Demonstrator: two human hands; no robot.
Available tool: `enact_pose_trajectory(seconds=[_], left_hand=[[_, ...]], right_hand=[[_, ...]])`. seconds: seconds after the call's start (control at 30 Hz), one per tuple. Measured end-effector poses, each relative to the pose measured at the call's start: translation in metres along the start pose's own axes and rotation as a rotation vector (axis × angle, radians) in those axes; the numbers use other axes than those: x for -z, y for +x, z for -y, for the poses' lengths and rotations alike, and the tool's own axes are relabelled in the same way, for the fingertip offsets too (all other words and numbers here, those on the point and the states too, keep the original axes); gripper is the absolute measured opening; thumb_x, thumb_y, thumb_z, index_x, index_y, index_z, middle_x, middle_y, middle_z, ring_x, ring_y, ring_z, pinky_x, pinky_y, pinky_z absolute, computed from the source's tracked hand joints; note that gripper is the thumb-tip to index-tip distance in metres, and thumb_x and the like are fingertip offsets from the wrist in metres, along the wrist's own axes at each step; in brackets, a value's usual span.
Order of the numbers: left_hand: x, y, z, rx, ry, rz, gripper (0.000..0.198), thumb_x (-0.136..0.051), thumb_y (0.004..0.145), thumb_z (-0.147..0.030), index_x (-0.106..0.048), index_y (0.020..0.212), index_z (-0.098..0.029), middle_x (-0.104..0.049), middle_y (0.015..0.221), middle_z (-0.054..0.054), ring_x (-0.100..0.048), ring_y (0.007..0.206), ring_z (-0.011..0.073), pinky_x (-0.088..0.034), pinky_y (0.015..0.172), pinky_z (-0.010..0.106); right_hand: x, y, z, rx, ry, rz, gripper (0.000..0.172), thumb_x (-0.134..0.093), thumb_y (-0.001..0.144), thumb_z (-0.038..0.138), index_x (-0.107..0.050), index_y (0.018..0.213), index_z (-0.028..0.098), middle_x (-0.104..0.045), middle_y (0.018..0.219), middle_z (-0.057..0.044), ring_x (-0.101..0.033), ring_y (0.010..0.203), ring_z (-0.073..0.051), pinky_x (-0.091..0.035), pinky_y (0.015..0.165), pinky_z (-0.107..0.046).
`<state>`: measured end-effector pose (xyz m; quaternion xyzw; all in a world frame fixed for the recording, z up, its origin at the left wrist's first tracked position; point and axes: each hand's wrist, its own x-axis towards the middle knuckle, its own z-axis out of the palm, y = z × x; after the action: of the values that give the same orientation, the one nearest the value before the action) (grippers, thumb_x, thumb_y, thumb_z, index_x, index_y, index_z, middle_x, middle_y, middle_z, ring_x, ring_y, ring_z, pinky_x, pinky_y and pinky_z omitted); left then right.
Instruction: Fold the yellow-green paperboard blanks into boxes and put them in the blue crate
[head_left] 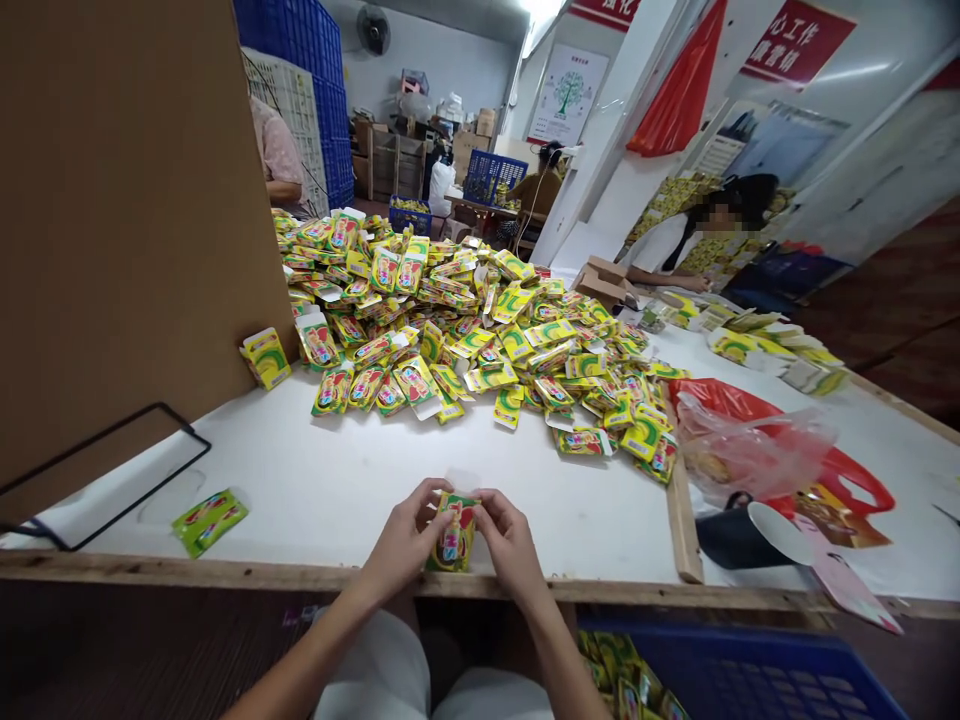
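Between my two hands, just above the table's front edge, is a small yellow-green printed carton (455, 540) with its pale top flap (461, 482) raised. My left hand (409, 530) grips the carton's left side, thumb across the front. On the other side my right hand (504, 535) pinches its upper right edge. Beyond them lies a big heap of similar small cartons (450, 320), many with flaps sticking up. A flat green packet (210, 520) rests on the white table (300, 480) to the left.
At left stands a large brown cardboard panel (135, 200) with a black wire frame (150, 480) before it. A wooden strip (681, 520), dark mug (750, 535) and red plastic bag (847, 470) lie right. Below is a blue crate (750, 660). Another person (667, 250) sits at right.
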<state>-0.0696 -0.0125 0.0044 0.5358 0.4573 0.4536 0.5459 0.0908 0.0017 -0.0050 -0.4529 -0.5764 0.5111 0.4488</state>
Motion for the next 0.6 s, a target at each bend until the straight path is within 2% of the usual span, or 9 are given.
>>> enact_pose_trajectory(seconds=[0.1, 0.2, 0.27, 0.37, 0.6], left_hand=[[-0.001, 0.005, 0.0, -0.063, 0.032, -0.067, 0.015, -0.053, 0.083, -0.031, -0.059, 0.087, -0.017, -0.064, 0.087, 0.004, -0.061, 0.083, 0.0175, -0.049, 0.075, 0.026], [-0.001, 0.005, 0.0, -0.121, -0.075, -0.096, 0.02, -0.055, 0.082, -0.025, -0.054, 0.101, -0.02, -0.065, 0.098, 0.004, -0.061, 0.091, 0.0171, -0.048, 0.082, 0.029], [-0.001, 0.004, -0.001, -0.116, -0.091, -0.096, 0.025, -0.055, 0.082, -0.023, -0.052, 0.106, -0.021, -0.066, 0.097, 0.004, -0.062, 0.087, 0.0163, -0.048, 0.081, 0.029], [-0.001, 0.004, -0.002, -0.109, 0.018, -0.1, 0.016, -0.053, 0.084, -0.028, -0.06, 0.094, -0.017, -0.067, 0.092, 0.005, -0.062, 0.085, 0.0172, -0.048, 0.079, 0.029], [-0.001, 0.016, -0.007, -0.059, 0.129, -0.165, 0.018, -0.057, 0.078, -0.028, -0.066, 0.087, -0.014, -0.065, 0.073, 0.002, -0.058, 0.065, 0.0144, -0.046, 0.063, 0.024]], right_hand=[[-0.004, 0.008, 0.003, 0.037, -0.066, -0.045, 0.019, -0.056, 0.085, 0.035, -0.063, 0.08, 0.018, -0.064, 0.077, -0.003, -0.06, 0.078, -0.019, -0.048, 0.072, -0.029], [-0.009, 0.012, 0.004, 0.074, 0.003, -0.119, 0.017, -0.059, 0.083, 0.032, -0.062, 0.095, 0.019, -0.065, 0.084, -0.003, -0.061, 0.08, -0.018, -0.048, 0.074, -0.03], [-0.01, 0.011, 0.005, 0.085, 0.007, -0.109, 0.019, -0.059, 0.083, 0.031, -0.062, 0.099, 0.02, -0.066, 0.087, -0.004, -0.061, 0.083, -0.019, -0.049, 0.076, -0.031], [-0.01, 0.005, 0.01, 0.108, -0.09, -0.047, 0.017, -0.059, 0.083, 0.033, -0.067, 0.089, 0.018, -0.067, 0.09, -0.006, -0.061, 0.087, -0.019, -0.048, 0.078, -0.031], [-0.011, 0.011, 0.009, 0.038, -0.123, -0.149, 0.021, -0.062, 0.08, 0.035, -0.065, 0.086, 0.016, -0.068, 0.079, -0.004, -0.061, 0.072, -0.017, -0.048, 0.068, -0.028]])
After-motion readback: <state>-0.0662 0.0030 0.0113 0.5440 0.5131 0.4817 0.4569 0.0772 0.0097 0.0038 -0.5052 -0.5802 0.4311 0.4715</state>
